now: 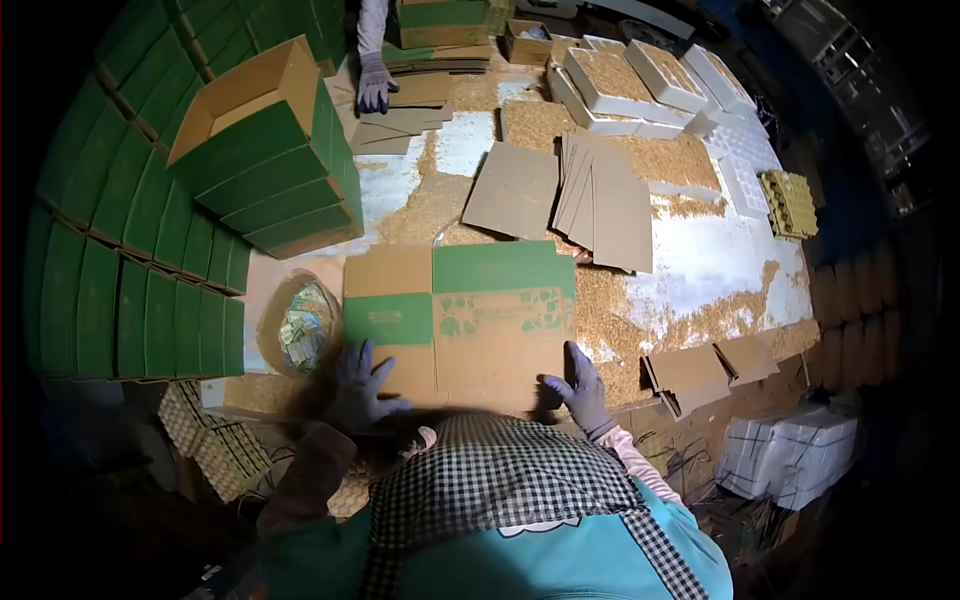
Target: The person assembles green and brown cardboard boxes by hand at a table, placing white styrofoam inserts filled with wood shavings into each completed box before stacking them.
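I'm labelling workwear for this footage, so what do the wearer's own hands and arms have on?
The left hand and right hand wear pale greyish-lavender gloves. The right sleeve is light pink with stripes; the left sleeve is in shadow and looks dull brownish-pink, its pattern unclear.

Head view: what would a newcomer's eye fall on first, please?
The stack of green boxes at the upper left probably catches the eye first. Next comes the flat green-and-brown carton at front centre, with the person's left hand and right hand at its edges.
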Action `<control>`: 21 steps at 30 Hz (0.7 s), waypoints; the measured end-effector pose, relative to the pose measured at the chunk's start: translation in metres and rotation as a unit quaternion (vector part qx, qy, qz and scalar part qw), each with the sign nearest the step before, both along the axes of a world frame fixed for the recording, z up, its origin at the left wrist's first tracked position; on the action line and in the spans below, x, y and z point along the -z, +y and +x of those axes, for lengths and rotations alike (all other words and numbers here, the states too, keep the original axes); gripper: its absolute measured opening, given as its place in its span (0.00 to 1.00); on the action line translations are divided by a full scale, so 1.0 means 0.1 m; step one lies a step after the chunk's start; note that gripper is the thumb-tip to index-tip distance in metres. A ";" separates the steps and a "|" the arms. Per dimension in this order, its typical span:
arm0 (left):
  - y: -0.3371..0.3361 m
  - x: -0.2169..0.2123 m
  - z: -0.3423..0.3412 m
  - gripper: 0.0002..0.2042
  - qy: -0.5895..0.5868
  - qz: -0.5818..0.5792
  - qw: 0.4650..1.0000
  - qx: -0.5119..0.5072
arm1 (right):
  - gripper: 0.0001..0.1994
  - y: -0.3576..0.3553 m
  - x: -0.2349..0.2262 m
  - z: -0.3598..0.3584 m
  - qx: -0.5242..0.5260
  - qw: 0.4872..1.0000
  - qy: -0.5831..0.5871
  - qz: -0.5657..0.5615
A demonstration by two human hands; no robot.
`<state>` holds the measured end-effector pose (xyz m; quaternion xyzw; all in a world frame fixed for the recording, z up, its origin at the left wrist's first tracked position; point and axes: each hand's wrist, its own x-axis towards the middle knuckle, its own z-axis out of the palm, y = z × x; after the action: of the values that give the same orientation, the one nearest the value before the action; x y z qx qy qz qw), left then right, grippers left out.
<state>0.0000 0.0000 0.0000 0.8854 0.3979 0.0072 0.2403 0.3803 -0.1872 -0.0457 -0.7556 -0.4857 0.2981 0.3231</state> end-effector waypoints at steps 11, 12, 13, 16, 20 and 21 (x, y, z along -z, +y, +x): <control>-0.30 0.59 -0.08 0.34 -0.102 0.096 0.988 -0.070 | 0.48 0.04 0.00 0.03 0.111 0.981 -0.073 0.145; -0.31 0.39 -0.06 0.33 -0.075 0.095 0.991 -0.055 | 0.46 0.07 -0.13 0.08 0.130 0.975 -0.050 0.174; -0.31 0.20 -0.04 0.31 -0.050 0.094 0.993 -0.042 | 0.45 0.13 -0.39 0.11 0.147 0.971 -0.007 0.190; -0.15 -0.45 -0.09 0.26 -0.101 0.013 0.987 -0.124 | 0.40 0.40 -1.17 0.26 0.109 0.944 -0.061 0.305; 0.19 -1.56 0.00 0.21 -0.164 -0.048 0.970 -0.171 | 0.32 0.72 -2.33 0.21 0.070 0.945 -0.082 0.307; 0.29 -1.60 -0.06 0.21 -0.161 -0.026 0.974 -0.159 | 0.31 0.75 -2.52 0.16 -0.001 0.957 -0.069 0.281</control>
<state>-0.0061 0.0295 0.1603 0.7913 0.4897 0.1774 0.3202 0.3964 -0.1126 0.2064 -0.6526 -0.5718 0.0973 0.4875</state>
